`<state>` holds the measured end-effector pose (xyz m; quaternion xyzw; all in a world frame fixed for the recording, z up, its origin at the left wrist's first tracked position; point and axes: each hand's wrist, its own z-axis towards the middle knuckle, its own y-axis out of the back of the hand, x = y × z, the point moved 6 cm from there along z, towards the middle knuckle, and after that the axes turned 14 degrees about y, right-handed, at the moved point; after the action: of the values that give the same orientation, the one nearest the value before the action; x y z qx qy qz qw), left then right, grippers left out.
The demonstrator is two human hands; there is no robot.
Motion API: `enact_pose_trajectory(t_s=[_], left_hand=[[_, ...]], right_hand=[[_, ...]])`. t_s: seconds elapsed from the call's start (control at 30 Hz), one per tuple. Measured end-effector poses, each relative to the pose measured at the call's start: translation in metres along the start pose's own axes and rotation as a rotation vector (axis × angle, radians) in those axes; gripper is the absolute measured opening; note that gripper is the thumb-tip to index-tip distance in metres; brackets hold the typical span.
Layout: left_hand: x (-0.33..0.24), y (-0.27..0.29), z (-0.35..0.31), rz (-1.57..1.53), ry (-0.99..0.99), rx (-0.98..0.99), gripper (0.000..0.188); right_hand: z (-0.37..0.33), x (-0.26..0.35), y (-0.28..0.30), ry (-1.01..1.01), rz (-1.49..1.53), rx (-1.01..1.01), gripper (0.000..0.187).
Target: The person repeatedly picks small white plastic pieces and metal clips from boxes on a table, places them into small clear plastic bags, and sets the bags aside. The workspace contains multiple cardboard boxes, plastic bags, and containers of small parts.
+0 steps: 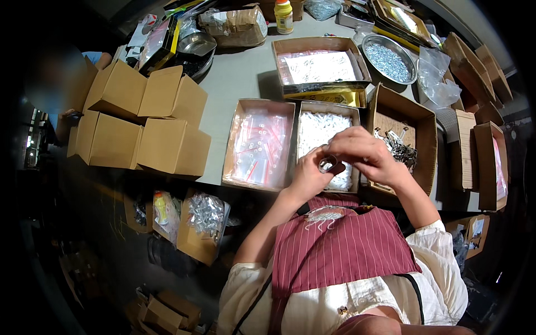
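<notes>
My left hand (309,177) is closed around a small round metal piece (328,163), whose rim shows between thumb and fingers. Close over it, my right hand (368,152) has its fingers bent together; what they hold, if anything, is hidden. Both hands are above the near part of a carton of small white pieces (319,131). To the left, an open carton (230,146) contains clear bags with red strips and little white rings. Dark and shiny metal parts (397,146) lie in the brown carton (427,134) on the right, beside my right wrist.
Behind the cartons stands another box (322,89) with a white sheet, and a metal bowl of small shiny parts (389,60). Brown cartons (162,120) are grouped at the left. A yellow bottle (283,18) stands far back. Below the table edge are more boxes (198,248).
</notes>
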<state>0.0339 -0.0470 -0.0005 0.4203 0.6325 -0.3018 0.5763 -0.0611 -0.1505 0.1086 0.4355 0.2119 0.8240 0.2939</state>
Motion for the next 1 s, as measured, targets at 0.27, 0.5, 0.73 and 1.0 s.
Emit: enact_pose_trajectory(t_s=[0.27,0.5,0.73,1.0], left_hand=[[0.013,-0.004,0.000,-0.127,0.010,0.106,0.030],[-0.008,0.004,-0.003,0.052,-0.097,0.056,0.023],[0.012,0.028,0.002,-0.244,0.122,-0.046,0.014],[0.005,0.048,-0.006,-0.580,0.204,-0.015,0.010]], right_hand=[[0.002,0.004,-0.008,0.010,0.170,0.038,0.046],[-0.001,0.005,-0.003,0.061,-0.054,0.122,0.038],[-0.013,-0.057,-0.033,-0.491,-0.097,0.394,0.022],[-0.044,-0.082,-0.118,-0.231,-0.236,0.815,0.022]])
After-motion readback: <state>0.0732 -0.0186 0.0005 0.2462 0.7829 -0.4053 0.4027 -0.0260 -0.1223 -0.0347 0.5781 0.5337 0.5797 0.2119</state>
